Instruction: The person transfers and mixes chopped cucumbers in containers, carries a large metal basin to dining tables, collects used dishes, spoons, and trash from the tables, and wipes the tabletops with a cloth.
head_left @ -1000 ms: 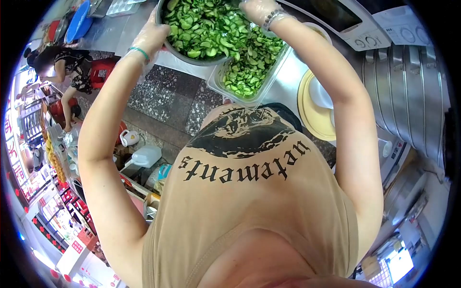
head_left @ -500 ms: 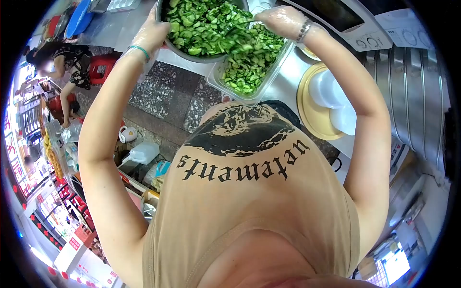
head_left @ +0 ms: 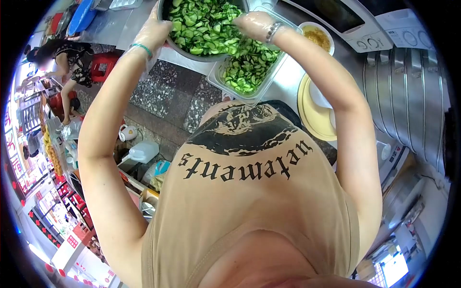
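My left hand [head_left: 152, 34], in a clear plastic glove, grips the left rim of a grey metal bowl [head_left: 196, 58]. Sliced green cucumber [head_left: 201, 29] fills the bowl, which tilts toward a clear plastic container [head_left: 218, 82]. More cucumber slices [head_left: 247, 72] lie in that container, right beside and under the bowl's edge. Over the place where bowl and container meet is my right hand [head_left: 255, 26], also gloved. Its fingers are closed at the cucumber; what they hold is hidden.
Right of the container are a round bowl of yellowish food [head_left: 317, 37], a yellow round board [head_left: 307, 115] with white tubs, and a microwave [head_left: 336, 14]. Large stacked metal steamers [head_left: 403, 96] stand farther right. Another person [head_left: 72, 65] is at the far left near a red stool [head_left: 103, 67].
My right hand has moved left and slightly down, closer to the bowl. The bowl of yellowish food now shows more fully. My left hand stays on the bowl rim.
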Action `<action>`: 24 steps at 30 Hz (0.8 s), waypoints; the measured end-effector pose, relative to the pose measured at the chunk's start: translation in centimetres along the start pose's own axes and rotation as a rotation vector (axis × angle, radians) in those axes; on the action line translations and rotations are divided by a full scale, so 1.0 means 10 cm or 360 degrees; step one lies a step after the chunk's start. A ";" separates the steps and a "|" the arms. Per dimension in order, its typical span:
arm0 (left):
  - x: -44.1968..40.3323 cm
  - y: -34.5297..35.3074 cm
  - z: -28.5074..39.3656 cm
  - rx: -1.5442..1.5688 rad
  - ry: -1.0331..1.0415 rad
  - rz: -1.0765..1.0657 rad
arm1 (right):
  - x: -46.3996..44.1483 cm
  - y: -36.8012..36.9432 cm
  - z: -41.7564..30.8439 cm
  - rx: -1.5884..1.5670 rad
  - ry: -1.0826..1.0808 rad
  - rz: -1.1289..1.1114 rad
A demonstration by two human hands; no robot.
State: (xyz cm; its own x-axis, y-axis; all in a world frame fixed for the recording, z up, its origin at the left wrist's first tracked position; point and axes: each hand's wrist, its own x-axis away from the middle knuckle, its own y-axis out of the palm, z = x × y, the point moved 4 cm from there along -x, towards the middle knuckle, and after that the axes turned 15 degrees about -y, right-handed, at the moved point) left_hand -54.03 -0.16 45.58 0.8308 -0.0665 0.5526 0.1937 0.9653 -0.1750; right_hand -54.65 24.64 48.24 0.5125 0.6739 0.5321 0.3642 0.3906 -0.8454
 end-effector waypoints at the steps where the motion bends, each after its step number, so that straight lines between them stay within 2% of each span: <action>1: 0.03 0.01 -0.03 0.0107 -0.0099 -0.0066 | 0.06 -0.02 0.03 -0.0050 -0.0046 0.0060; 2: 0.08 0.03 -0.02 0.0213 -0.0197 -0.0133 | 0.13 -0.03 0.07 -0.0101 -0.0092 0.0120; 6: 0.11 0.07 0.01 0.0264 -0.0199 -0.0117 | 0.31 -0.14 0.09 -0.0007 -0.0188 0.0170; 8: 0.07 0.06 0.00 0.0227 -0.0074 -0.0103 | 0.42 -0.25 0.09 0.0006 -0.0145 0.0091; 12: 0.10 0.05 0.05 0.0176 -0.0171 -0.0109 | 0.52 -0.54 0.18 0.0090 -0.0077 0.0149; 14: 0.09 0.06 0.03 0.0206 -0.0203 -0.0111 | 0.52 -0.77 0.23 0.0219 0.0013 0.0274; 16: 0.09 0.07 0.05 0.0224 -0.0182 -0.0111 | 0.40 -0.69 0.32 0.0247 0.0077 0.0347; 18: 0.12 0.09 0.07 0.0241 -0.0166 -0.0109 | 0.24 -0.57 0.41 0.0459 0.0230 0.0681; 20: 0.16 0.09 0.10 0.0306 -0.0121 -0.0115 | 0.17 -0.48 0.44 0.0396 0.0385 0.0464; 23: 0.13 0.08 0.11 0.0158 -0.0189 -0.0097 | 0.18 -0.26 0.47 0.0384 0.0365 0.0394; 24: 0.11 0.08 0.09 0.0158 -0.0189 -0.0097 | 0.22 -0.15 0.44 0.0312 0.0311 0.0230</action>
State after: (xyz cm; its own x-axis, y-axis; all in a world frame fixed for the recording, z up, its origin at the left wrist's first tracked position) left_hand -53.46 0.73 46.78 0.7505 -0.1011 0.6531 0.1844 0.9810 -0.0601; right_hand -57.44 28.31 50.46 0.6946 0.6056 0.3884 0.1294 0.4260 -0.8954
